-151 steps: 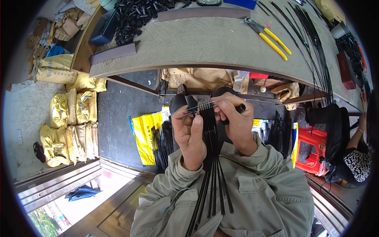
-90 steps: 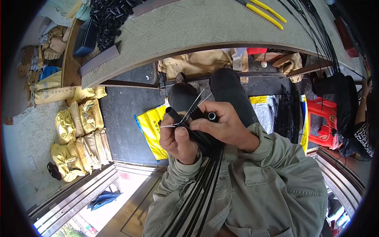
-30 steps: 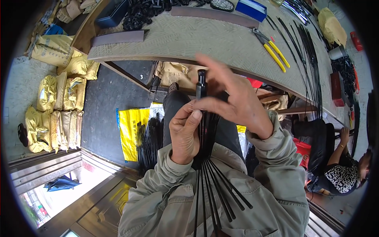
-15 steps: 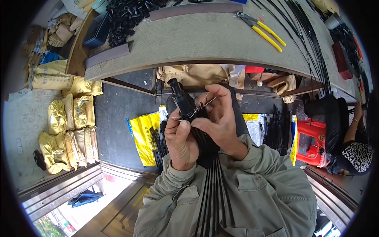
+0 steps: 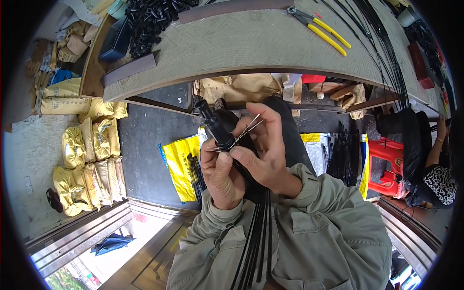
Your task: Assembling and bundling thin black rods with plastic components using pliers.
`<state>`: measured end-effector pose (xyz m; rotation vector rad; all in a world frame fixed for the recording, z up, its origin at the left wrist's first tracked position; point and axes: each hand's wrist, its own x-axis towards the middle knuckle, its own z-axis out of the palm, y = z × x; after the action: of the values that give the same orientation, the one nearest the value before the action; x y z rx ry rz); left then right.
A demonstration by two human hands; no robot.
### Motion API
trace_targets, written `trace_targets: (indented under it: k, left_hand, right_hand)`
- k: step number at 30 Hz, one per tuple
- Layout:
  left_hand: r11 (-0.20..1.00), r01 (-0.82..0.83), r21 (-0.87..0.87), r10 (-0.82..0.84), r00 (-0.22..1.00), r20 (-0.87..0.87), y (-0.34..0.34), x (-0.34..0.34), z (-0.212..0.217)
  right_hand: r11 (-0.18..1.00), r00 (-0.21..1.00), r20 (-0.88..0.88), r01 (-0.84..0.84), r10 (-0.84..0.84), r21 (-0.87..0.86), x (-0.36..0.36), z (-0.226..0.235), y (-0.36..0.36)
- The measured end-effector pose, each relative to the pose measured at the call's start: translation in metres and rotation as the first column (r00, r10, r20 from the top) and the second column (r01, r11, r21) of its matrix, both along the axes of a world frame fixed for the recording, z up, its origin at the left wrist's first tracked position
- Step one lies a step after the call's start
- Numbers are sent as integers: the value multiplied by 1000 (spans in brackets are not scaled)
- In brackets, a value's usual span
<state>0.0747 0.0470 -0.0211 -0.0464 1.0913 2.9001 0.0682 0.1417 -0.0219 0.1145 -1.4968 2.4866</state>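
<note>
The left hand (image 5: 222, 179) has its thumb and fingers closed on the lower end of a black tubular piece (image 5: 216, 128), which tilts up and to the left above the person's lap. Thin pale wires (image 5: 249, 129) fan out beside its base toward the right hand (image 5: 266, 157). That hand's forefinger is raised and parted from its thumb; whether its other fingers grip anything is hard to tell. Below the hands, a bundle of black rods (image 5: 256, 232) hangs down over the green-grey shirt (image 5: 333, 227).

The edge of the counter (image 5: 217, 48) runs across beyond the hands. On the counter lie yellow-handled pliers (image 5: 323, 33), a heap of small black parts (image 5: 150, 21), a dark blue bin (image 5: 115, 43), a flat grey strip (image 5: 129, 69) and long dark rods (image 5: 382, 46) that overhang the edge at right. Brown paper packages (image 5: 241, 87) sit beneath it, behind the person's knees.

On the floor, a yellow-and-white sack (image 5: 179, 159) bearing rods lies left of the legs, another sack (image 5: 311, 145) to the right, beside a red stool (image 5: 386, 169). A co-worker (image 5: 440, 186) sits past the stool; yellow bags (image 5: 72, 145) line the left wall.
</note>
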Motion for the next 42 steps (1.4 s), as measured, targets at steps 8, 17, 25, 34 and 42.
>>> trace_targets:
  k: [8, 17, 25, 34, 42]
  left_hand:
    - [1000, 12, 7, -11, 1000, -13, -1, 1, 3]
    - [993, -41, -113, 35, 998, -58, -8, 1, 0]
    - [997, -28, -74, 29, 1000, 11, -8, -2, 4]
    - [993, 77, -84, -73, 996, 59, -8, -8, 6]
    - [991, 46, -128, -36, 996, 79, -11, -10, 2]
  right_hand:
    - [983, 984, 84, -150, 159, -106, -7, 7, 8]
    - [923, 959, 164, -164, 232, -348, -2, 1, 2]
    - [928, 911, 245, -270, 333, -256, -1, -11, 6]
    - [967, 957, 184, -195, 224, -163, 0, -8, 7]
    - [954, 955, 162, -213, 249, -213, -2, -11, 5]
